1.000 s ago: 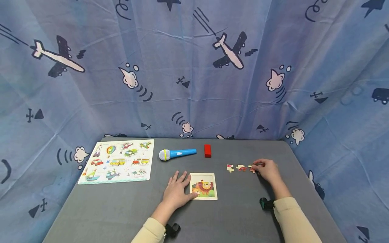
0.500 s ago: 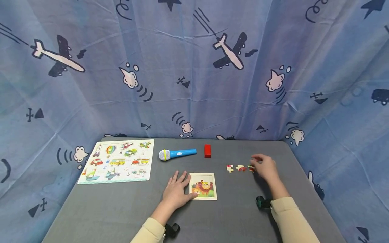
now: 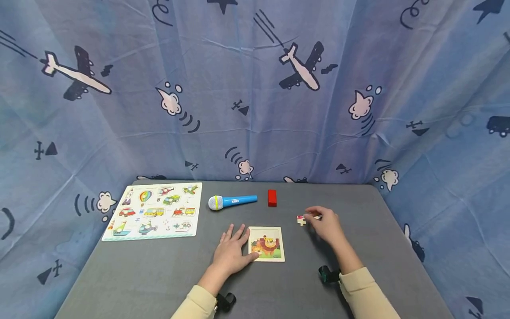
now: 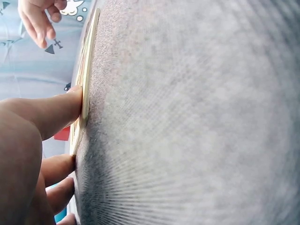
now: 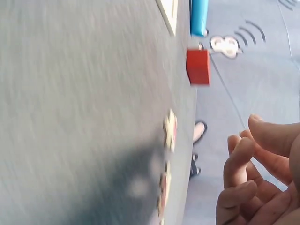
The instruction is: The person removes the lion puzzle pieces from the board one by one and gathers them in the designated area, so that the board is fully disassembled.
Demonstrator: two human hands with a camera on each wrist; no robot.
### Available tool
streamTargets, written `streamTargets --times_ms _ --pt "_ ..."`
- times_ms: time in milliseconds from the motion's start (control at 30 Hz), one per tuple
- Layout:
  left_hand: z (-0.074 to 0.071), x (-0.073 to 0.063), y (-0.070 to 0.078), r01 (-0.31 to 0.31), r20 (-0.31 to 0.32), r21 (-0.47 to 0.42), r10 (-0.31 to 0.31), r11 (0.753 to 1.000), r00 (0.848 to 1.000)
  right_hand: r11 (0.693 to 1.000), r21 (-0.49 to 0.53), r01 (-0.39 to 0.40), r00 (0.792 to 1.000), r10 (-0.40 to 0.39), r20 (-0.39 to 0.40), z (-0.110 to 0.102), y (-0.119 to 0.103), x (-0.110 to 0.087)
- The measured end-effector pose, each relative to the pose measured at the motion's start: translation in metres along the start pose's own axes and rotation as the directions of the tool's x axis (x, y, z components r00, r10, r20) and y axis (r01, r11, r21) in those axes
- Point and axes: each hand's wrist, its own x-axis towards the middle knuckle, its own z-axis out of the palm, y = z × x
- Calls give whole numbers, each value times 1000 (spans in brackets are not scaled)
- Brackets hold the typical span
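Observation:
A square wooden jigsaw board (image 3: 277, 235) with a lion picture lies on the grey table. My left hand (image 3: 230, 254) spreads over its left side, thumb on the lower left of the frame and the other fingers straight along its edge. In the left wrist view the thumb (image 4: 61, 110) presses on the thin board. My right hand (image 3: 327, 225) hovers over a row of small jigsaw pieces, its fingers loosely bent and nothing between them. The leftmost jigsaw piece (image 3: 300, 220) shows beside its fingertips. A second jigsaw piece (image 5: 164, 187) lies below the hand, mostly hidden in the head view.
A blue toy microphone (image 3: 239, 201) and a red block (image 3: 272, 198) lie behind the board. At the back left is a vehicle picture board (image 3: 159, 221). A blue patterned curtain (image 3: 223, 110) hangs along the table's far edge.
My right hand has left the rightmost jigsaw piece and moved left along the row, towards the leftmost one. The left hand stays in place on the board.

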Motion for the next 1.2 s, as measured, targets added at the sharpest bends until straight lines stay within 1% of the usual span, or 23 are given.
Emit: streamTargets --times_ms 133,267,367,500,633,900,1033,1200 --pt "-2 0 0 -10 16 15 9 1000 1000 999 33 -4 999 3 32 16 -10 -4" --pt "-4 0 1 -24 60 53 20 998 998 997 68 -34 998 30 63 29 -17 -11" --pt "-7 -1 2 -34 83 72 28 997 996 996 85 -36 996 29 81 35 -22 -14" --pt "-10 -2 3 -39 89 83 32 996 995 994 107 -27 994 15 111 42 -31 -18" --pt "-10 -1 4 -37 90 84 29 996 996 994 112 -15 993 1 119 50 -39 -22" --pt "-10 1 3 -25 83 84 18 996 996 993 120 12 987 -31 161 74 -57 -30" --pt "-11 0 2 -24 84 80 17 997 996 993 120 13 980 -37 198 85 -65 -34" --pt "-12 -2 0 -24 95 84 16 996 995 995 99 21 956 -49 289 96 -72 -36"
